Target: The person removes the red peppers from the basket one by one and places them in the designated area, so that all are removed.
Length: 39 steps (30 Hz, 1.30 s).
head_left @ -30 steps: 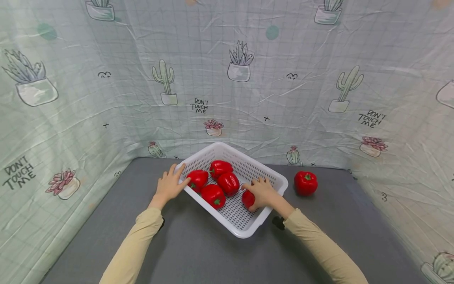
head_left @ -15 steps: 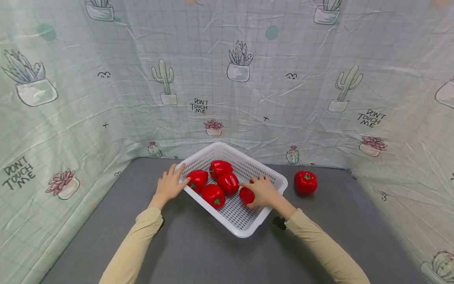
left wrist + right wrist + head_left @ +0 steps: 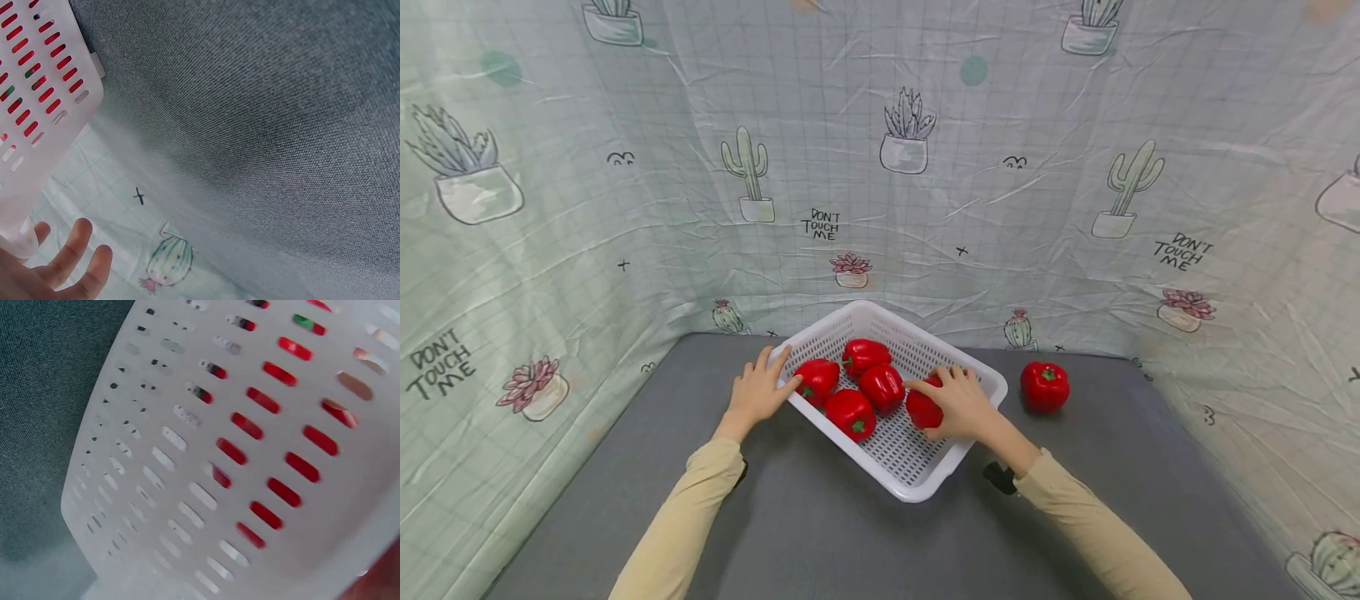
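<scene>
Pepper (image 3: 921,410) at three o'clock in the basket (image 3: 904,457): right hand (image 3: 959,406) grips it; left hand (image 3: 760,389), fingers loose, touches nine-o'clock rim, likely steadying.

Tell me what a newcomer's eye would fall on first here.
Probably the five red peppers in the white basket, one gripped by the right hand. Next, perhaps, the lone pepper on the grey table, right of the basket, then the cactus-print cloth behind.
</scene>
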{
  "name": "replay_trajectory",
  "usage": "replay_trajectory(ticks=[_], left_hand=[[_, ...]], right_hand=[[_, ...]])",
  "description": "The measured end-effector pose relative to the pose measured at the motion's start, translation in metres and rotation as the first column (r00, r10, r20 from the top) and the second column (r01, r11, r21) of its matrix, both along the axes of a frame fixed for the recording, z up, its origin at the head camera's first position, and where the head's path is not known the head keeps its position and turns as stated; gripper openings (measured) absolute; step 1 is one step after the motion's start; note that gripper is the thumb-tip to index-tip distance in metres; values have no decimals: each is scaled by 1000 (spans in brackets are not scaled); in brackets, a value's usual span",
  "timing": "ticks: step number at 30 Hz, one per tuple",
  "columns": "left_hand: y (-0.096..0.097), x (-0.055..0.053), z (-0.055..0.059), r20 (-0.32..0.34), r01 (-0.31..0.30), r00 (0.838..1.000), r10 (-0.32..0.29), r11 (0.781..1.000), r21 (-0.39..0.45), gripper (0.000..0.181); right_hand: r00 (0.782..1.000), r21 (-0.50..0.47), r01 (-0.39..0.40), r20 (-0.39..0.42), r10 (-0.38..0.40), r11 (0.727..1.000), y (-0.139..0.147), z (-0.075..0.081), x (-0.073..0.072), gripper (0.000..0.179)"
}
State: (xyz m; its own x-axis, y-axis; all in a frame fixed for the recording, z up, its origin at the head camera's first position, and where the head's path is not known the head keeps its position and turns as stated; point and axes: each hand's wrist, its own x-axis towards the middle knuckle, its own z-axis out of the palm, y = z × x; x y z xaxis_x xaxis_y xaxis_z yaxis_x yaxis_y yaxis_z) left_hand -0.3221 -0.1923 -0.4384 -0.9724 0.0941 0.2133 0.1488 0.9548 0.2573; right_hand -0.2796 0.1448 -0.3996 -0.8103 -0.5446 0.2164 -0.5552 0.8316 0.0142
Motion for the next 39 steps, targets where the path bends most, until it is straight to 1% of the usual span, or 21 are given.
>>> replay_trajectory(ticks=[6, 11, 17, 20, 28, 35, 39], left_hand=[[0, 0, 0, 7, -3, 1000, 3, 1000, 6, 65], [0, 0, -1, -1, -2, 1000, 2, 1000, 0, 64], [0, 0, 0, 1, -1, 1000, 1, 1000, -2, 65], [0, 0, 0, 6, 0, 1000, 0, 1000, 3, 65], [1, 0, 0, 7, -1, 1000, 1, 1000, 12, 65], [0, -1, -1, 6, 2, 1000, -2, 1000, 7, 64], [-1, -1, -2, 3, 4, 1000, -4, 1000, 14, 64]], right_hand=[[998, -80, -10, -64, 4, 997, 5, 5, 9, 78], [996, -130, -4, -87, -8, 992, 9, 7, 14, 78], [993, -146, -13, -118, -5, 989, 14, 7, 18, 75], [993, -163, -15, -119, -4, 987, 15, 8, 21, 74], [990, -215, 11, -133, -40, 977, 20, 12, 32, 75], [984, -226, -3, -175, -37, 974, 26, 11, 34, 72], [980, -240, 11, -189, -57, 971, 30, 9, 36, 71]])
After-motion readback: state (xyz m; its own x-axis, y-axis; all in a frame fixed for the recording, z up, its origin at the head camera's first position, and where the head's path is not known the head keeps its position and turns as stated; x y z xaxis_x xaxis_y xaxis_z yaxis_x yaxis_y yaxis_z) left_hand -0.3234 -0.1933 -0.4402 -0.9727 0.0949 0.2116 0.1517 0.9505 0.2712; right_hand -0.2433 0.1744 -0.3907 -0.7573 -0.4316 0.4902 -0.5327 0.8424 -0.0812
